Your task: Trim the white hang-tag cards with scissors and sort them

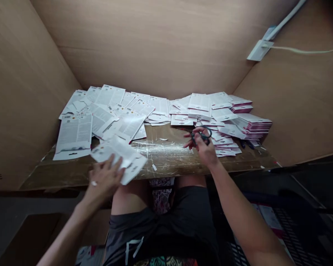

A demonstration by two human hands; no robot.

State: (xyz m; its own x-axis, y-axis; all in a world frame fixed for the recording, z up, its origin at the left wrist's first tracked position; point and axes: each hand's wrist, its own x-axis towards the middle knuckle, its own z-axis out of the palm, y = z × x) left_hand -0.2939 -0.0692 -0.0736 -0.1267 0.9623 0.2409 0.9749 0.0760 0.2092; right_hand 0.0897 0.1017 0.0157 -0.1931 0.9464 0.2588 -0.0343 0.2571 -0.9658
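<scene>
My left hand lies on a white printed packet at the table's front edge. Its fingers are spread across the packet's upper side; I cannot see whether any finger is underneath. The packet looks slightly blurred, and one corner juts past the edge. In my right hand are scissors with dark looped handles, held above the table. Their blades are hard to make out. Left of centre, more such packets overlap in a loose pile. Packets with hanging slots are heaped on the right.
Cardboard walls enclose the worn table at the back and sides. Neat packet stacks stand at the right. Small paper scraps lie on the tabletop. A cable crosses the right wall. A dark basket stands below right.
</scene>
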